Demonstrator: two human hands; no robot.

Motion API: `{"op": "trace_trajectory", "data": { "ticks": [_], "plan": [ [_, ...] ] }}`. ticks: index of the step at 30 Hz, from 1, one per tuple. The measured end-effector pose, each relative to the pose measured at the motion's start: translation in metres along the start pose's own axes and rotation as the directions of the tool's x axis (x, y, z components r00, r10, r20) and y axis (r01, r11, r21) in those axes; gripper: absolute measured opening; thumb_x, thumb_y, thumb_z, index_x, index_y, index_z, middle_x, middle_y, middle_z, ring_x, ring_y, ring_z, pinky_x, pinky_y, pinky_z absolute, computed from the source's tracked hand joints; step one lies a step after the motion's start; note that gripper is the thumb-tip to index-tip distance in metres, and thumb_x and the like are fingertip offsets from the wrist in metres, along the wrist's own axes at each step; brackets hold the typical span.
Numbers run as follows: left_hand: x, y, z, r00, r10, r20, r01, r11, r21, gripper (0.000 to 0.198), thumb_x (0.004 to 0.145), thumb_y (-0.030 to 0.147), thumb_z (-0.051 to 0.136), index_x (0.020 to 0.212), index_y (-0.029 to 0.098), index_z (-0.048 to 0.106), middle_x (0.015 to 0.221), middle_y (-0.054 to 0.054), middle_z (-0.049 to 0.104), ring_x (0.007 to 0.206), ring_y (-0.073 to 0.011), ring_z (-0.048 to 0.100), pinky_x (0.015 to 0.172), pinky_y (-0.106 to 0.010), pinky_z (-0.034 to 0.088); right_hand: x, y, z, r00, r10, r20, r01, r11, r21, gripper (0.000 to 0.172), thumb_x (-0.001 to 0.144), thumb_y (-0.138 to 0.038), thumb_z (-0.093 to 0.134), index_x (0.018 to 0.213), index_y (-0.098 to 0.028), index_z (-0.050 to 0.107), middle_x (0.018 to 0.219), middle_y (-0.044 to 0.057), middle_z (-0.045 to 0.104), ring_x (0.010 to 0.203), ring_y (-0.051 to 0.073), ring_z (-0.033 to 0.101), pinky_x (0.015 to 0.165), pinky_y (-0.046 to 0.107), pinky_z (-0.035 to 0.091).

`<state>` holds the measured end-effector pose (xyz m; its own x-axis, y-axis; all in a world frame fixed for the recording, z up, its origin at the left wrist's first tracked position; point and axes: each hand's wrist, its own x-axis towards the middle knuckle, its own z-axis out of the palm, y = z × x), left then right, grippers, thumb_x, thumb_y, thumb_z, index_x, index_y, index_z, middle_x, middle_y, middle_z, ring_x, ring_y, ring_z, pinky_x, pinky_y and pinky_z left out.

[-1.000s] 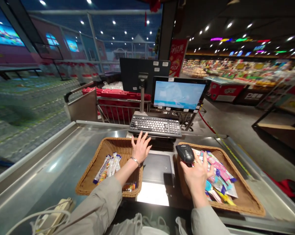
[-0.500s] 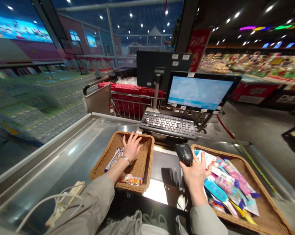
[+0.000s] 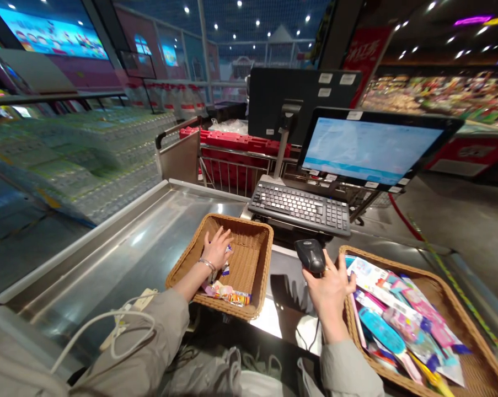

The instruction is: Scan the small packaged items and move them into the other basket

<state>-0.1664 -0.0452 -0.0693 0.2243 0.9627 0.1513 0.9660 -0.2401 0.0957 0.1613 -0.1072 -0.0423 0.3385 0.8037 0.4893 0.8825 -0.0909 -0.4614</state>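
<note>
Scanner point(image 3: 310, 256) sits firmly gripped in the closed right hand point(image 3: 330, 292), ready to aim; the half-open left hand point(image 3: 215, 251) lies by a small packet point(image 3: 226, 266) in a wicker basket point(image 3: 249, 220), its hold unclear.

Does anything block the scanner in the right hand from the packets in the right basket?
Only a low edge: the black handheld scanner in the right hand sits just outside the left rim of the wicker basket, and the packets lie uncovered inside it.
</note>
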Motion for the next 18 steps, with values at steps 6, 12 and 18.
{"op": "trace_trajectory", "data": {
  "ticks": [6, 12, 18],
  "plan": [
    [-0.013, -0.002, 0.007, 0.969, 0.067, 0.236, -0.062, 0.998, -0.032, 0.050, 0.083, 0.053, 0.059, 0.128, 0.031, 0.059, 0.152, -0.006, 0.042, 0.146, -0.0360, 0.019, 0.111, -0.072, 0.004, -0.001, -0.005, 0.007, 1.000, -0.009, 0.008, 0.009, 1.000, -0.017, 0.039, 0.075, -0.048, 0.048, 0.096, -0.022, 0.070, 0.123, 0.009, 0.065, 0.136, 0.032, 0.032, 0.107, 0.059, 0.013],
    [-0.023, 0.007, 0.009, 0.813, 0.136, 0.567, -0.099, 0.990, -0.096, 0.061, 0.070, 0.067, 0.066, 0.119, 0.032, 0.065, 0.153, -0.006, 0.040, 0.145, -0.0414, 0.019, 0.108, -0.074, 0.003, -0.003, -0.006, 0.007, 0.999, -0.013, 0.040, 0.013, 1.000, -0.022, 0.039, 0.076, -0.048, 0.047, 0.093, -0.023, 0.071, 0.123, 0.009, 0.065, 0.136, 0.032, 0.032, 0.107, 0.060, 0.013],
    [-0.029, 0.013, 0.012, 0.685, 0.169, 0.709, -0.111, 0.986, -0.128, 0.057, 0.064, 0.069, 0.068, 0.110, 0.036, 0.070, 0.155, -0.003, 0.036, 0.145, -0.0416, 0.016, 0.111, -0.069, 0.007, -0.005, -0.004, 0.005, 1.000, -0.018, 0.025, 0.019, 0.998, -0.054, 0.046, 0.078, -0.047, 0.047, 0.109, -0.019, 0.067, 0.121, 0.012, 0.065, 0.135, 0.033, 0.033, 0.107, 0.059, 0.015]
  ]
}}
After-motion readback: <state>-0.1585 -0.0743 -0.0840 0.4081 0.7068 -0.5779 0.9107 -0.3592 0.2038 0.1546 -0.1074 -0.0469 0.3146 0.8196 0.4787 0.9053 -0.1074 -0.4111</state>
